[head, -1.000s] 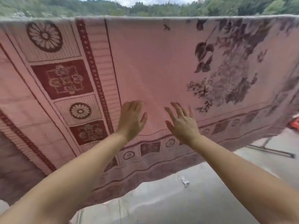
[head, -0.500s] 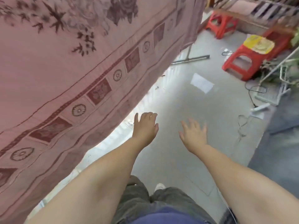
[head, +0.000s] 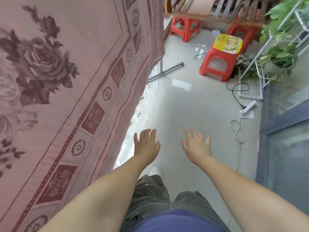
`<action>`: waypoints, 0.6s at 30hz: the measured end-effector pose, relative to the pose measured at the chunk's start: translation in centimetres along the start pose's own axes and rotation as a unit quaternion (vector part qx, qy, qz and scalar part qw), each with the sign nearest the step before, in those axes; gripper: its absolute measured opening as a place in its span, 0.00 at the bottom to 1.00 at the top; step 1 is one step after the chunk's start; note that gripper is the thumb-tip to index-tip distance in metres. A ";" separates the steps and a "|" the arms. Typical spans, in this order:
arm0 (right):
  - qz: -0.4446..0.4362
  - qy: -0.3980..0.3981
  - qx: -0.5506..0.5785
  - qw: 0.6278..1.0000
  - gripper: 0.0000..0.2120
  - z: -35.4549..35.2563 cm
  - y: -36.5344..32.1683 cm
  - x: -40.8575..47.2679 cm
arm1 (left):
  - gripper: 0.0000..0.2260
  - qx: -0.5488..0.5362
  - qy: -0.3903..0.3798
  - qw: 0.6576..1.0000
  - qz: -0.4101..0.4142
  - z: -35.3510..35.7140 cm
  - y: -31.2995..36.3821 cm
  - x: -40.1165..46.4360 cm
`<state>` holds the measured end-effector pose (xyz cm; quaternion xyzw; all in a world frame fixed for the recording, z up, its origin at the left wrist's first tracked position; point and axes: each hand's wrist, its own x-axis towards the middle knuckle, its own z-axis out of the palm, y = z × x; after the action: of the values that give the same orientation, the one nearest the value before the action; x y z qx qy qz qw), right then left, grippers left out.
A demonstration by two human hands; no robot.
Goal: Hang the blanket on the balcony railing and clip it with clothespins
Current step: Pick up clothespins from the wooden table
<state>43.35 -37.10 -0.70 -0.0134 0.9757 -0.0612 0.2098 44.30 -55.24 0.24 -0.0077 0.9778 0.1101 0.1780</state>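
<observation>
A pink blanket [head: 70, 84] with dark rose prints and a patterned border hangs down the left side of the head view. Its top edge and the railing are out of frame. My left hand [head: 145, 144] is held out over the floor just right of the blanket's lower edge, fingers straight, touching nothing. My right hand [head: 196, 146] is beside it, fingers spread, also empty. No clothespins are visible.
Pale tiled floor [head: 184, 104] lies ahead. A red plastic stool [head: 215, 66] with a yellow item on top, a second red stool [head: 184, 25], a grey metal bar [head: 165, 70], a white plant rack [head: 267, 64], cables and a glass door on the right stand around it.
My view has swung from the blanket down and right to the floor. Both hands have left the blanket and now hover empty over the tiles.
</observation>
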 end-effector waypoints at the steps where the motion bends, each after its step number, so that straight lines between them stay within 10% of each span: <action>1: 0.010 0.009 0.012 1.000 0.24 -1.3 -0.2 1.8 | 0.24 -0.001 -0.004 1.000 0.013 -1.1 0.5 2.5; 18: 0.059 0.036 -0.007 0.998 0.24 -20.2 18.7 37.3 | 0.26 -0.005 0.000 0.997 0.079 -12.8 19.5 44.6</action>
<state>1.03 -18.21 0.04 0.0448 0.9822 -0.0426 0.1772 -2.93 -37.92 0.44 0.0692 0.9747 0.1285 0.1690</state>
